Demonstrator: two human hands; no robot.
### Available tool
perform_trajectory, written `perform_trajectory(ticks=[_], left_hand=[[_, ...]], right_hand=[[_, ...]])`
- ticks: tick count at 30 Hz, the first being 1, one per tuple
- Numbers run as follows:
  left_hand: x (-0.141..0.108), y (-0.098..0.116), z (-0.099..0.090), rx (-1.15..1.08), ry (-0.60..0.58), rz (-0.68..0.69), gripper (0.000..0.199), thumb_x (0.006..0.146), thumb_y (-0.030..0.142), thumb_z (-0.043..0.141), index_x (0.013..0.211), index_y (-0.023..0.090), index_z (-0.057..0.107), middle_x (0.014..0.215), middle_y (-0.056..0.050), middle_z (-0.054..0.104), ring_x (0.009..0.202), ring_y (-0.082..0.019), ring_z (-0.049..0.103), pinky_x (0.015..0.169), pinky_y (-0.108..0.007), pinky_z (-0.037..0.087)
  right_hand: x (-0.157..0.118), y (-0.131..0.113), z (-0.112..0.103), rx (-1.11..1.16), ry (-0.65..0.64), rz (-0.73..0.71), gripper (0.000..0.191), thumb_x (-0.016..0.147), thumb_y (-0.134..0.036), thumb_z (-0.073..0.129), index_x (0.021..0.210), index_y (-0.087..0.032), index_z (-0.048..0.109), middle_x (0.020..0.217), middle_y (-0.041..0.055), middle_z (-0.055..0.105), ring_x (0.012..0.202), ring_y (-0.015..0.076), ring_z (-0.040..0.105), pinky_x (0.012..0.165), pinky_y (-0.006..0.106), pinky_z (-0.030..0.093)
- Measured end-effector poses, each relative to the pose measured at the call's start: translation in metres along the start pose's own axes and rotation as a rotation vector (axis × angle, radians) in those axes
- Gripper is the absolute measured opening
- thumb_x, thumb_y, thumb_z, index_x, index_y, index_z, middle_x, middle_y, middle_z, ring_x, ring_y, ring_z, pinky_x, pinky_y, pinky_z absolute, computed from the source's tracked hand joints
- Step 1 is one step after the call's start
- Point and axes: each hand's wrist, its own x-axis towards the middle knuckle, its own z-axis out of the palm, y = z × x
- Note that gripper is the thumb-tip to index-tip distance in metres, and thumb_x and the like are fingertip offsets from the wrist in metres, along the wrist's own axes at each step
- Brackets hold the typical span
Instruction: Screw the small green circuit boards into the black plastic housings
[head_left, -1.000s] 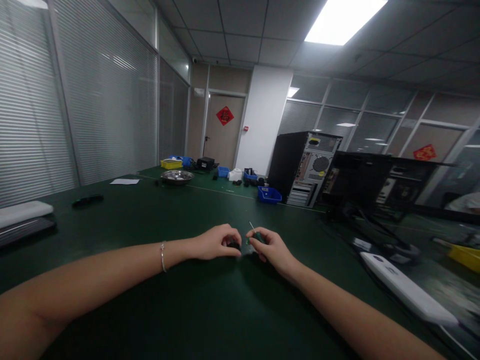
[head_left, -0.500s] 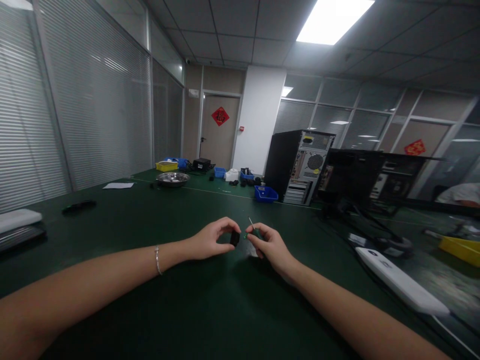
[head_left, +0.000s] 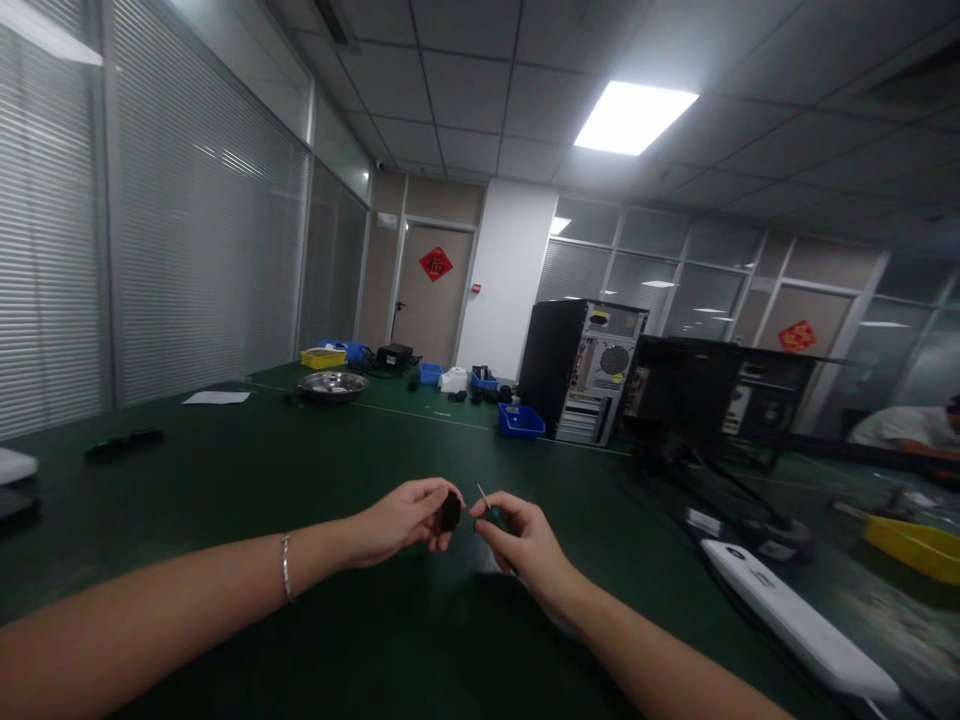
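Note:
My left hand grips a small black block between thumb and fingers, above the green table. Just to its right, my right hand is closed around a small screwdriver with a green handle; its thin metal shaft points up and to the left. A narrow gap separates the block from the screwdriver. Something small and green shows at my right fingertips, too blurred to make out.
A blue bin stands before a black computer tower. A metal bowl is at the back left. On the right lie a white power strip, cables and a yellow bin; a person sits beyond.
The view has tilted up and shifted slightly right. My left hand has turned, and its thumb now lies over the top of the black block. The screwdriver stays in my right hand.

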Motion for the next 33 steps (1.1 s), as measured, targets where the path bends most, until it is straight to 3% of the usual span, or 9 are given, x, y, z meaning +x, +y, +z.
perform_trajectory(ticks=[4,8,14,22,33], left_hand=[[-0.001,-0.001,0.002,-0.019,-0.011,-0.035,0.040,0.086,0.052,0.061,0.100,0.014,0.059,0.078,-0.002,0.060,0.063,-0.014,0.057,0.060,-0.027,0.041],[-0.001,-0.002,0.002,-0.020,-0.009,-0.057,0.038,0.084,0.045,0.067,0.105,0.013,0.060,0.077,-0.002,0.061,0.065,-0.014,0.059,0.060,-0.026,0.041],[-0.001,-0.005,0.002,0.001,-0.008,-0.069,0.035,0.089,0.038,0.062,0.112,0.012,0.061,0.078,-0.002,0.062,0.064,-0.013,0.062,0.059,-0.025,0.042],[0.001,-0.011,0.002,0.036,0.006,-0.072,0.034,0.089,0.037,0.061,0.113,0.013,0.063,0.083,-0.005,0.067,0.072,-0.019,0.069,0.065,-0.030,0.049],[0.003,-0.014,0.005,0.047,0.028,-0.043,0.033,0.090,0.031,0.058,0.116,0.012,0.062,0.080,-0.005,0.068,0.071,-0.018,0.069,0.067,-0.030,0.052]], right_hand=[[-0.001,-0.003,0.007,0.027,0.028,-0.068,0.017,0.092,-0.028,0.065,0.102,-0.014,0.062,0.074,-0.0039,0.061,0.045,0.0047,0.050,0.040,0.016,0.041],[-0.001,-0.008,0.012,0.057,0.069,-0.097,0.027,0.083,-0.041,0.072,0.096,-0.019,0.063,0.062,-0.0074,0.053,0.040,0.0040,0.043,0.036,0.015,0.034],[-0.003,-0.010,0.013,0.034,0.085,-0.102,0.026,0.083,-0.042,0.072,0.094,-0.020,0.064,0.075,-0.0032,0.060,0.040,0.0030,0.043,0.035,0.016,0.034],[-0.003,-0.010,0.017,0.007,0.087,-0.100,0.028,0.083,-0.044,0.070,0.092,-0.018,0.065,0.073,-0.0021,0.060,0.040,0.0031,0.041,0.035,0.015,0.032],[-0.002,-0.003,0.021,-0.042,0.144,-0.149,0.024,0.085,-0.042,0.067,0.093,-0.019,0.062,0.077,-0.0015,0.060,0.043,0.0056,0.042,0.036,0.018,0.033]])
